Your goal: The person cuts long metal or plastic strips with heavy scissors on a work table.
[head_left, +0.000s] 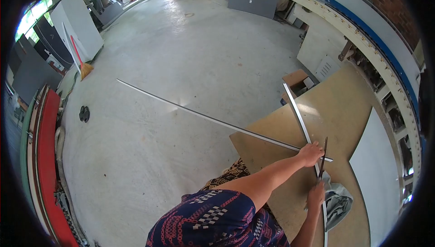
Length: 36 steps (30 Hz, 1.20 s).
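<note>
My left hand is closed around a long, thin metal strip where it crosses a second pale metal strip. The first strip reaches far out over the floor on the left; its short end shows just right of my fingers. A dark, narrow blade-like tool rises from my right hand, whose fingers are wrapped round its lower end. The blade stands near the short end of the long strip, close beside my left fingers. A crumpled grey cloth lies right of my right hand.
Both strips rest on a brown board-topped table, with a white sheet at its right. A long machine with a blue rail runs along the right side. A cardboard box stands past the table; a broom leans at left.
</note>
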Each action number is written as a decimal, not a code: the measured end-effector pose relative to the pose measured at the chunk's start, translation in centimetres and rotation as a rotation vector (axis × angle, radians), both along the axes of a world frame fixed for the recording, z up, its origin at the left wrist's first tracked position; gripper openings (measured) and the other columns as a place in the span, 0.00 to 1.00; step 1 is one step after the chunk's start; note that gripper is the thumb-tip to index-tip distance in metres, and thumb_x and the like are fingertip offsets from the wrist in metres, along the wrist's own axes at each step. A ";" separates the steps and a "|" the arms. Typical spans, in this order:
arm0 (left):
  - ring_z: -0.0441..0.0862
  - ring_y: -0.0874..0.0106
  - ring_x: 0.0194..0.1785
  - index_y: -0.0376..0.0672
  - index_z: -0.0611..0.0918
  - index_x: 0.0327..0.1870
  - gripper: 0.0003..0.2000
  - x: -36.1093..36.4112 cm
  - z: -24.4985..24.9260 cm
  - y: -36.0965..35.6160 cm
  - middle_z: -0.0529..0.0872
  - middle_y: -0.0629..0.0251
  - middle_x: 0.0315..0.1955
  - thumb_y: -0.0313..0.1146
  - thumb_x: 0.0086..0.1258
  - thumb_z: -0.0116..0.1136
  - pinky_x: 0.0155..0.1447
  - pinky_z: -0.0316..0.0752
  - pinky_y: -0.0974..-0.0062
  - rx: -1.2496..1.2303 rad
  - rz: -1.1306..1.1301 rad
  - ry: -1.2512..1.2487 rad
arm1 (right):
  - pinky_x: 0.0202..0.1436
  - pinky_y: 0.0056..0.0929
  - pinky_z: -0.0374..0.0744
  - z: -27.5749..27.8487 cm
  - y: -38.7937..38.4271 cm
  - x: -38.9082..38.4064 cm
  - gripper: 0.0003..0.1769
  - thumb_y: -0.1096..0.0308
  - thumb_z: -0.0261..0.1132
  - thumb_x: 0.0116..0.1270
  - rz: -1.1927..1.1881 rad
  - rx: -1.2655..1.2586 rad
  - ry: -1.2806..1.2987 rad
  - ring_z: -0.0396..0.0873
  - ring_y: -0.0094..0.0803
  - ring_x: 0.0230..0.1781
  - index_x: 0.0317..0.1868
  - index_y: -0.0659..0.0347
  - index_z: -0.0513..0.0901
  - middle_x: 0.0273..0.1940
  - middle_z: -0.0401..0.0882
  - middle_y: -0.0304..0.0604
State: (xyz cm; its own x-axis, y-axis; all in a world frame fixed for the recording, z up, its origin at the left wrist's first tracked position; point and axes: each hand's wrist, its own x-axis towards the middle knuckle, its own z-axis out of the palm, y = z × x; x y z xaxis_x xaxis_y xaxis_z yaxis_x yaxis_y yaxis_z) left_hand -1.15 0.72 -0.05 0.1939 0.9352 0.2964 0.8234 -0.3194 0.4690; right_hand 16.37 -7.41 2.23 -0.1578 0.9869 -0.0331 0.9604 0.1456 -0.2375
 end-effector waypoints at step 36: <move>0.71 0.61 0.52 0.45 0.78 0.40 0.09 0.1 -0.4 -0.2 0.76 0.65 0.40 0.33 0.58 0.57 0.48 0.73 0.63 0.064 0.010 -0.001 | 0.42 0.53 0.72 -1.0 -2.2 1.9 0.16 0.69 0.54 0.61 0.012 -0.051 0.098 0.77 0.61 0.40 0.47 0.66 0.66 0.35 0.78 0.66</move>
